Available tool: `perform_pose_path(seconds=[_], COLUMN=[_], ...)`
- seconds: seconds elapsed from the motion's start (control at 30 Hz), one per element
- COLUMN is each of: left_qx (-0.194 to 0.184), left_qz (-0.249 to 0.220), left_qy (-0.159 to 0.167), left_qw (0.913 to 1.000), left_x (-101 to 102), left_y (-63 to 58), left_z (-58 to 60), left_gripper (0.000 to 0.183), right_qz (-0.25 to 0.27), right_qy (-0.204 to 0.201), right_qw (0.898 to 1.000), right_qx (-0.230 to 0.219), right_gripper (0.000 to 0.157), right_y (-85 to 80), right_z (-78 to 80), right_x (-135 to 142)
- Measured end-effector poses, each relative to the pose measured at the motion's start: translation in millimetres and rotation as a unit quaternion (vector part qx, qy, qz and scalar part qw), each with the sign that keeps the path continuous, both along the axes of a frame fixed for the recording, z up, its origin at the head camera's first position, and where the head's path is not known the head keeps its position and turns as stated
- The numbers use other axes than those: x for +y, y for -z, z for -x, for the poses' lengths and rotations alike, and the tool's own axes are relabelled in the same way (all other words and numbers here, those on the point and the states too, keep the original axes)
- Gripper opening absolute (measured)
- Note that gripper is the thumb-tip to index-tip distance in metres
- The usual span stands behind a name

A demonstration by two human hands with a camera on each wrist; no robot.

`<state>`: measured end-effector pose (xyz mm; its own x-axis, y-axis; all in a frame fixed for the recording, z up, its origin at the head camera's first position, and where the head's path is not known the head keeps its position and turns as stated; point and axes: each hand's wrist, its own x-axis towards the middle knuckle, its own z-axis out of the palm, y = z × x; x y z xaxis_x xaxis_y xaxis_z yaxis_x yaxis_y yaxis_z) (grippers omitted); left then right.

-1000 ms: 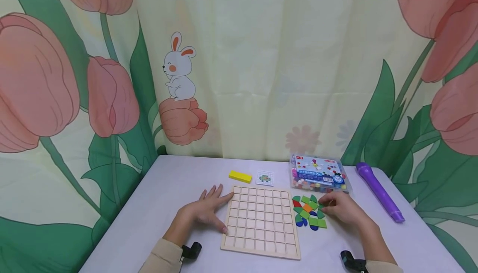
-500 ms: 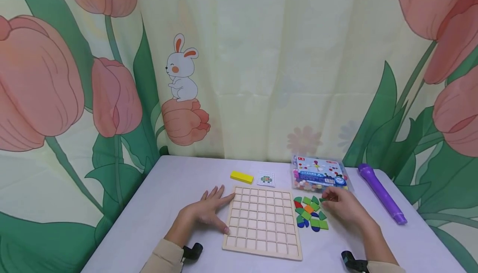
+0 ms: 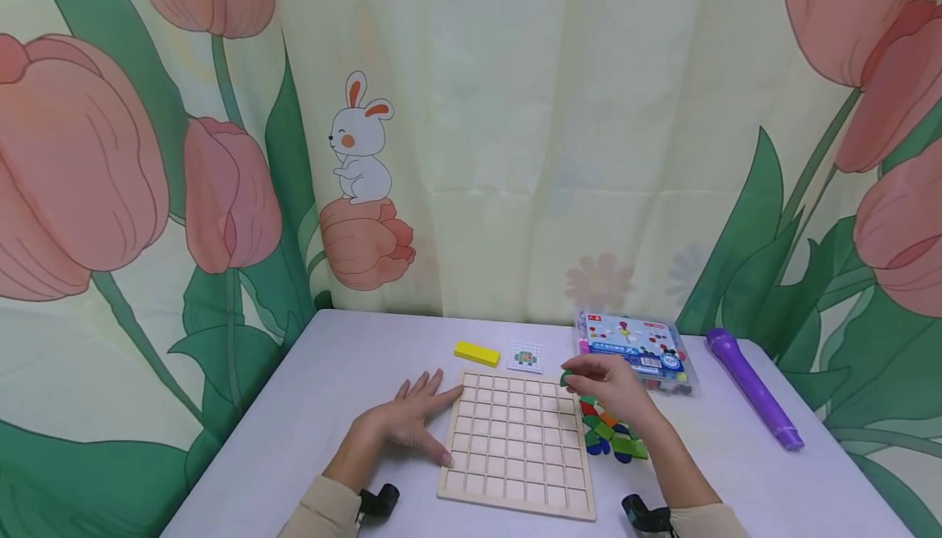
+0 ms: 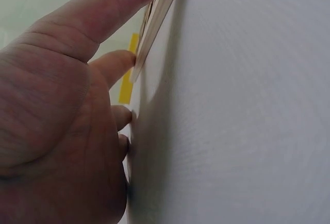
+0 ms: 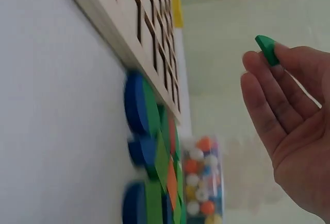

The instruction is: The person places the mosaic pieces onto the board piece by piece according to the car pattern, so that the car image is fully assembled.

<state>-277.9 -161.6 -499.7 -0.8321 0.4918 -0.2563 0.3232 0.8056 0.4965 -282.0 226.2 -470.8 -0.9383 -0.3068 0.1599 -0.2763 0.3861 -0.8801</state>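
Observation:
My right hand (image 3: 612, 389) pinches a small green quarter-round piece (image 5: 267, 49) between thumb and fingertips, held over the far right corner of the wooden grid board (image 3: 515, 448). Spread fingers of my left hand (image 3: 408, 414) rest along the board's left edge, thumb and index fingertip at the frame. In the left wrist view the thumb (image 4: 103, 13) reaches to the board's side. Right of the board lies a cluster of coloured pieces (image 3: 607, 432), green, blue, red and orange, partly hidden under my right hand. The board's square cells hold no pieces.
Behind the board lie a yellow block (image 3: 477, 353) and a small pattern card (image 3: 525, 356). A clear box of coloured balls (image 3: 636, 350) stands at the back right, beside a purple tube (image 3: 754, 391). A printed curtain (image 3: 500, 154) hangs behind the table.
My right hand has lifted the green piece from beside the cluster and carried it left to the board's far right corner. My left hand has stayed at the board's left edge.

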Motion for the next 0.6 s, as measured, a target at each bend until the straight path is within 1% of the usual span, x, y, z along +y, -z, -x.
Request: perform_pose_path(seconds=[0.13, 0.27, 0.47, 0.53, 0.6], left_qx=[0.003, 0.002, 0.006, 0.004, 0.005], left_qz=[0.001, 0.0, 0.004, 0.005, 0.006], left_qy=[0.002, 0.002, 0.003, 0.002, 0.001], left_qw=[1.0, 1.0, 1.0, 1.0, 1.0], left_x=[-1, 0, 1, 1, 1], left_y=[1.0, 0.2, 1.7, 1.3, 0.7], left_z=[0.1, -0.2, 0.1, -0.2, -0.4], left_gripper=[0.12, 0.121, 0.121, 0.121, 0.12], right_qz=[-0.006, -0.019, -0.015, -0.03, -0.05], right_qy=[-0.035, -0.057, -0.092, -0.105, -0.115], right_qw=[0.999, 0.998, 0.994, 0.992, 0.991], right_qx=[-0.008, -0.024, -0.057, -0.058, -0.047], right_gripper=[0.027, 0.022, 0.015, 0.013, 0.01], right_y=[3.2, 7.4, 11.5, 12.8, 14.0], right_z=[5.7, 10.6, 11.9, 12.3, 13.1], right_x=[-29, -51, -71, -76, -79])
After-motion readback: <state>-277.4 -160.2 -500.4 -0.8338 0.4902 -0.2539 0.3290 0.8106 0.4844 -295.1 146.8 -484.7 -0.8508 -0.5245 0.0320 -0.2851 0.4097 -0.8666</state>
